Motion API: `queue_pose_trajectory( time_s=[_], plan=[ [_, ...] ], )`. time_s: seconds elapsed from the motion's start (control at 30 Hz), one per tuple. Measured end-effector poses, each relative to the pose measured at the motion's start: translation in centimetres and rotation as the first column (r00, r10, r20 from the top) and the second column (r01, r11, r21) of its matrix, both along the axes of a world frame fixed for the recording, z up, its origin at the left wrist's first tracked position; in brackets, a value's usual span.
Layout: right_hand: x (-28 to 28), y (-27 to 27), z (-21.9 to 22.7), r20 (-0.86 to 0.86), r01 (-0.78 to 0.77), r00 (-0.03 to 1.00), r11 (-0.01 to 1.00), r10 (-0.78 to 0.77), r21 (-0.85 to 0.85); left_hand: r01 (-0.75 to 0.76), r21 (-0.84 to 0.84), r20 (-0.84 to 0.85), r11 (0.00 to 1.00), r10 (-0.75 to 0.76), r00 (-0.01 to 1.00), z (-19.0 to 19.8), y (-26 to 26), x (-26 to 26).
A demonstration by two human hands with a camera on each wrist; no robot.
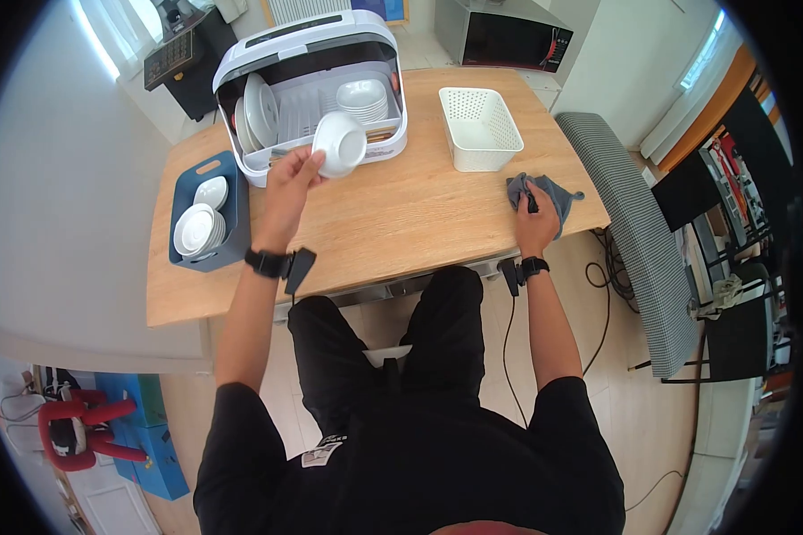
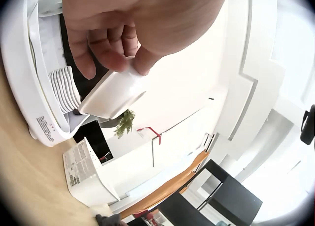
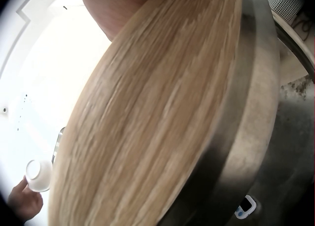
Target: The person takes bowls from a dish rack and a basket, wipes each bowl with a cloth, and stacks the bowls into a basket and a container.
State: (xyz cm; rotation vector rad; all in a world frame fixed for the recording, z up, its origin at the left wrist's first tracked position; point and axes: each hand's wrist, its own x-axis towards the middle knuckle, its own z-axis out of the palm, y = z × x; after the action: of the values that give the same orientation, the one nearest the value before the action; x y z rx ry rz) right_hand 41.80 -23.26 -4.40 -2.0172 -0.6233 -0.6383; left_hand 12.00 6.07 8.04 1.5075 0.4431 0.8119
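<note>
My left hand [image 1: 287, 194] pinches a white bowl [image 1: 340, 145] by its edge, thumb on one side and fingers on the other. The bowl is tilted in front of the open white dish dryer [image 1: 385, 153]. Inside the dryer, white plates [image 1: 260, 111] stand at the left and a stack of bowls [image 1: 363, 100] sits at the right. In the left wrist view the held bowl [image 2: 115, 94] overlaps that stack. At the table's right end, my right hand [image 1: 535, 227] grips a bunched grey cloth [image 1: 559, 198]; the right wrist view leaves its fingers out.
A blue basket [image 1: 233, 234] with several white dishes stands at the table's left end. Toward the back right is a white perforated basket [image 1: 487, 160]. A microwave [image 1: 509, 40] lies beyond the table [image 1: 393, 223], and a striped bench [image 1: 629, 223] runs along its right.
</note>
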Motion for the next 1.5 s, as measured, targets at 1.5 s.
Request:
queue_pose_trajectory(
  time_s=[1.5],
  plan=[
    [-19.2, 6.6, 8.7, -0.117, -0.790, 0.613, 0.611, 0.782, -0.052, 0.112, -0.619, 0.390, 0.777, 0.180, 0.903, -6.5, -14.0, -8.1]
  ],
)
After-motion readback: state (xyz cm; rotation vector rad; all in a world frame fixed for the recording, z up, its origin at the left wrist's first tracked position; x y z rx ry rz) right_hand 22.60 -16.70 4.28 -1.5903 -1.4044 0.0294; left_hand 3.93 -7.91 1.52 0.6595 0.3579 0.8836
